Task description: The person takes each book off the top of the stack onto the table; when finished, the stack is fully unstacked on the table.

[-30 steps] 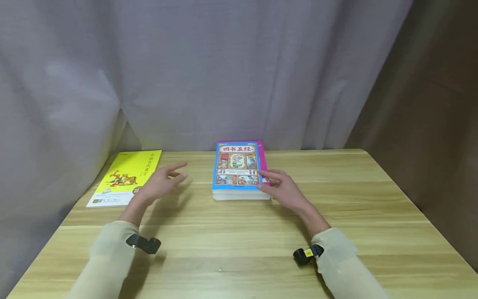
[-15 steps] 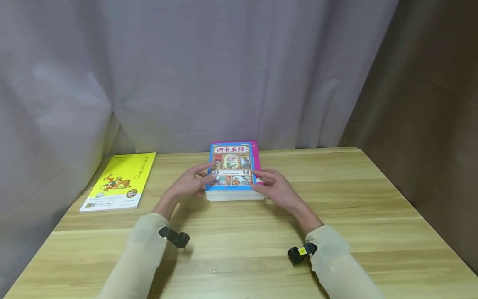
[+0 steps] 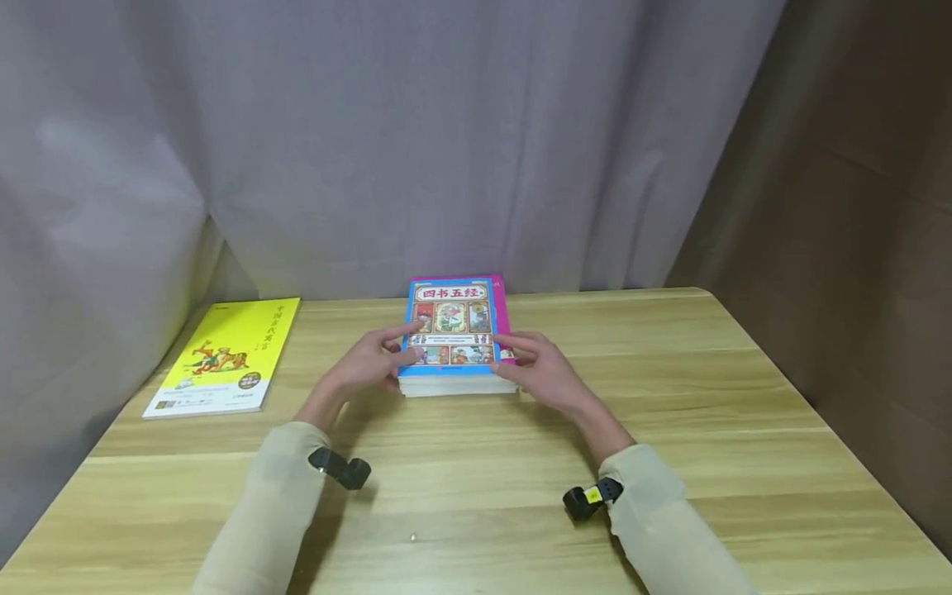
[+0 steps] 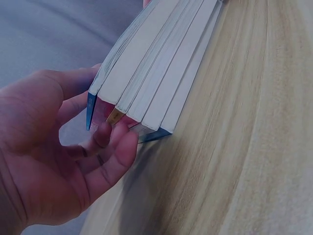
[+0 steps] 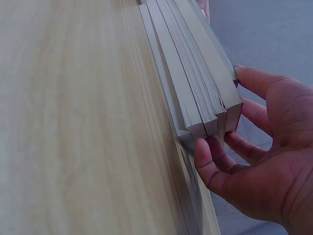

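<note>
A thick stack of books point(image 3: 457, 386) lies near the table's far edge in the head view. Its top book point(image 3: 449, 316) is blue with framed pictures and red characters, and a pink cover juts out beneath at the right. My left hand point(image 3: 366, 361) holds the stack's left side. In the left wrist view, curled fingers point(image 4: 128, 147) press against the coloured spines. On the opposite side my right hand point(image 3: 546, 373) grips the stack, thumb on the top cover. Fingertips point(image 5: 203, 152) meet the page edges low down in the right wrist view.
A yellow book point(image 3: 236, 339) with a tiger picture lies flat at the left of the wooden table point(image 3: 461, 487). Behind the far edge hangs a grey curtain point(image 3: 372, 149), and a brown one point(image 3: 840, 231) hangs at the right.
My left hand has moved right, from beside the yellow book to the stack's left side. The right hand has stayed at the stack's right side. The head view has shifted slightly.
</note>
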A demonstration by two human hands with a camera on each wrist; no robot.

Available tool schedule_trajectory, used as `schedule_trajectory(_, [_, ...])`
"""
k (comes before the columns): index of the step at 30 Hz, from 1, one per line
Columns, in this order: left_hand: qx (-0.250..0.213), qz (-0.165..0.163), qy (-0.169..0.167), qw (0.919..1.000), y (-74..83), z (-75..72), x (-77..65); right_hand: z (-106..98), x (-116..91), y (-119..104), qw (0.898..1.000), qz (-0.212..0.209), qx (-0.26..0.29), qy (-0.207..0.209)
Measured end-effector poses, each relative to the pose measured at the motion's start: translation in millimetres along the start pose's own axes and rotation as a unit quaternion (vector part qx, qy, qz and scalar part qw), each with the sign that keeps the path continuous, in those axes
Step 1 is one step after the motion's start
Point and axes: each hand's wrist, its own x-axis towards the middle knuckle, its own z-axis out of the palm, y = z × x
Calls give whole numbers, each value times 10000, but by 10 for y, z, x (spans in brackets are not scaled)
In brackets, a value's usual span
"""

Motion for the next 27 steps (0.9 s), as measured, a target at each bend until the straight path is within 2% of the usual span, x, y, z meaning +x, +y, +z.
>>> schedule_trajectory(12, [-355, -68, 46, 9993, 11, -15, -34, -113, 34, 89, 9965, 15, 748, -373])
schedule_trajectory(21, [-882, -145, 94, 9960, -7, -35, -82, -127, 26, 81, 9957, 252, 792, -413])
schedule_trajectory(27, [-937, -242, 163, 9952, -64, -77, -113, -117, 18, 86, 9956, 259, 800, -409])
